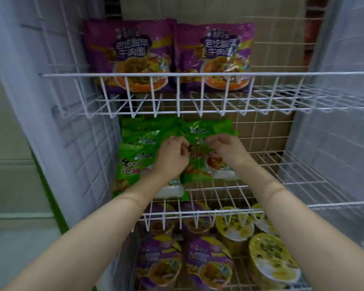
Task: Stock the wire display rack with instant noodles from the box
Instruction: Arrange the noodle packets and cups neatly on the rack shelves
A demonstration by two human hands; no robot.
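On the middle shelf [282,183] of the wire rack, both hands pinch the upper part of an upright green noodle packet [200,164], left hand [172,156] and right hand [227,150] equally near, beside the left-hand green stack [139,156].

White wire rack [198,74] before me: purple noodle packs [130,53] above, green noodle packs [143,141] mid-shelf, purple cups [208,263] and yellow-lidded bowls [273,257] below.

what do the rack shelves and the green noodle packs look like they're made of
Rack shelves: thin metal wire, likely with a smooth white coating; welded grid rods show.
Green noodle packs: thin glossy plastic film, going by the crinkles and the light glare where the left hand and right hand pinch one.
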